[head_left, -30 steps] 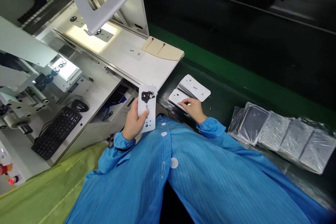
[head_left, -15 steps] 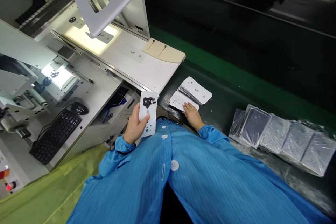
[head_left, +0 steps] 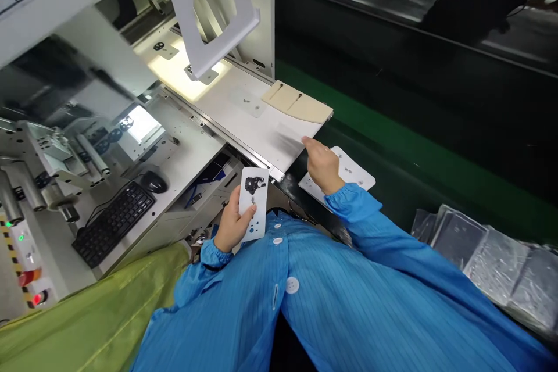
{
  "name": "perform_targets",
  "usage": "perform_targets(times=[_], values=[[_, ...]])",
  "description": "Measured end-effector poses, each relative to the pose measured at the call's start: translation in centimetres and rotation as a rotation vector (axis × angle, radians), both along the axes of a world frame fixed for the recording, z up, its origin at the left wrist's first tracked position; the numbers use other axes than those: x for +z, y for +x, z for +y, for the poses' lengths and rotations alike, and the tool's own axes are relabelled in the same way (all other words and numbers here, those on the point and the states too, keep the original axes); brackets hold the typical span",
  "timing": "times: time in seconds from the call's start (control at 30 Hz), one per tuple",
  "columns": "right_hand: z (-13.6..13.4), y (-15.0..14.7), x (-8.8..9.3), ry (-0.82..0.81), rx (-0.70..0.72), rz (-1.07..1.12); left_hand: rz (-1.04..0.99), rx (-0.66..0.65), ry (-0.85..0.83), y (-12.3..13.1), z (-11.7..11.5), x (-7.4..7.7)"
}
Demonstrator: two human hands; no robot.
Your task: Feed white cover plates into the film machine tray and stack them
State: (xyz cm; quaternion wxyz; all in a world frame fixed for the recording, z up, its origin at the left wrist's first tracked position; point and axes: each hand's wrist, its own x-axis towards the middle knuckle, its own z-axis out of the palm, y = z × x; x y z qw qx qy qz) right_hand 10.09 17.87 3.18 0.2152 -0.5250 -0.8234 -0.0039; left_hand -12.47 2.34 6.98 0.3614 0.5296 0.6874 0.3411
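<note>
My left hand [head_left: 234, 222] holds a white card [head_left: 254, 204] upright in front of my body, thumb across its face. The card bears a black irregular cut-out shape near its top, small print and several round holes lower down. My right hand [head_left: 323, 164] is stretched over the near end of a white conveyor belt [head_left: 235, 119], fingers together. At its fingertips is a motion-smeared grey thin card [head_left: 288, 138], low over the belt. Below that hand a stack of white cards [head_left: 355, 170] lies on the dark bench, partly hidden by hand and sleeve.
A faint card [head_left: 251, 104] lies on the belt beside a cream plate [head_left: 299, 102]. Further along, cards sit on the lit section under a white bracket [head_left: 222, 29]. Keyboard [head_left: 114, 222] and mouse [head_left: 154, 182] are left. Plastic-wrapped packs [head_left: 497, 261] lie right.
My right hand has moved from the stacked cards up and left to the belt's end, with a blurred card at its fingertips. The left hand still holds its card. The whole view has shifted.
</note>
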Motion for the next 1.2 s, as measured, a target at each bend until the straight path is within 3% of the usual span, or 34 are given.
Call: perform_targets(times=[0.13, 0.3, 0.57, 1.2], values=[[2.8, -3.7, -1.5, -0.168, 0.04, -0.103, -0.032, 0.028, -0.022, -0.8, -0.2, -0.2], [1.9, -5.0, -2.8, -0.286, 0.035, -0.156, -0.044, 0.054, -0.022, -1.5, -0.1, -0.2], [0.1, -6.1, -2.2, -0.396, -0.004, -0.163, -0.06, 0.038, -0.035, -1.6, 0.7, -0.2], [3.7, -10.5, -1.7, -0.489, -0.106, -0.195, -0.044, 0.055, -0.046, -2.0, 1.4, -0.7]])
